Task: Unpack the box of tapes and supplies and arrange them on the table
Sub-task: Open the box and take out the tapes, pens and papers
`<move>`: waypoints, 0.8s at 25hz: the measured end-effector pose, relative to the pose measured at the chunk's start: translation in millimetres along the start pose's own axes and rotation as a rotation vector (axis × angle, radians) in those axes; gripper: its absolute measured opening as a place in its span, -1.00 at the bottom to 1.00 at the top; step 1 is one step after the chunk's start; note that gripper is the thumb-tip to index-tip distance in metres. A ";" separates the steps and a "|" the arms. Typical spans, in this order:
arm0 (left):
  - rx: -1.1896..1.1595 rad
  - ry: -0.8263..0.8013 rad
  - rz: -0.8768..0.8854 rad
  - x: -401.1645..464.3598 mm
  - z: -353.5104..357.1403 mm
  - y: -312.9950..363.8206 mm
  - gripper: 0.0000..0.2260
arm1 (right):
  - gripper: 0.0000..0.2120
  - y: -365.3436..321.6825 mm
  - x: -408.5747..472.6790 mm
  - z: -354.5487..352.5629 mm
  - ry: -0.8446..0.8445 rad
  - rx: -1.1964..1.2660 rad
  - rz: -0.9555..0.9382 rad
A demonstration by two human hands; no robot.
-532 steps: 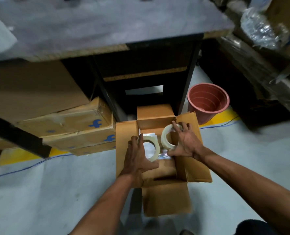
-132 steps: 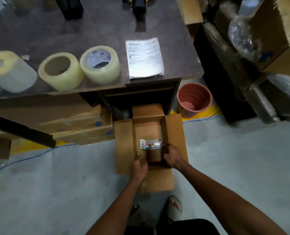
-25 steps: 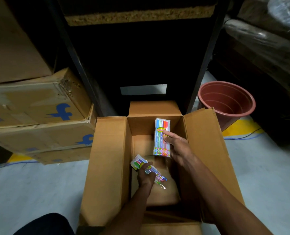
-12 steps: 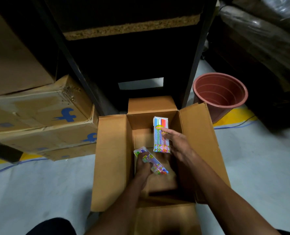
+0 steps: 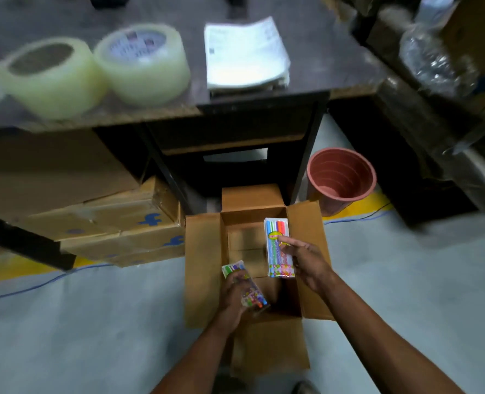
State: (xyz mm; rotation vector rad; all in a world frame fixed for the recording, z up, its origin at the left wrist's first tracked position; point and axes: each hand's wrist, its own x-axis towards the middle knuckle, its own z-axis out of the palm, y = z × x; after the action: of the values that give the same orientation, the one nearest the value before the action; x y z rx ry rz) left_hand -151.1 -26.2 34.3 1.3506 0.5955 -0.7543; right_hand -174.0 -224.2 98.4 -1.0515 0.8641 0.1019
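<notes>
No text is sharp enough to read. The stacked cartons [image 5: 139,223] at left bear a blue "f" logo; print on the tape core [image 5: 137,44] and paper [image 5: 244,52] is blurred.

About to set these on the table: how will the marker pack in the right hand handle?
The marker pack is probably light, since fingertips alone hold it up. Its glossy wrap may be slippery. Flat and rectangular, it should lie stable rather than roll.

Two bare forearms, no sleeves, no rings or watch, left grip [image 5: 235,291], right grip [image 5: 306,261]
</notes>
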 end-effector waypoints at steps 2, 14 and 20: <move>0.066 0.015 0.010 -45.3 -1.8 26.8 -0.71 | -0.73 -25.4 -42.1 6.6 0.007 -0.005 0.003; 0.198 -0.008 0.052 -301.7 -19.4 194.7 -0.58 | -0.77 -154.7 -249.2 72.0 -0.007 -0.074 0.045; 0.220 0.000 0.164 -359.8 -17.4 251.0 -0.57 | -0.75 -206.0 -303.1 90.0 -0.064 -0.112 -0.003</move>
State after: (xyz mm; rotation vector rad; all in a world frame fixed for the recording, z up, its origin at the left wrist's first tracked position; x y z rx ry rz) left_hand -185.1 53.1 464.8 1.5814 0.4034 -0.7009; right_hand -232.5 -165.3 466.5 -1.1478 0.8063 0.1822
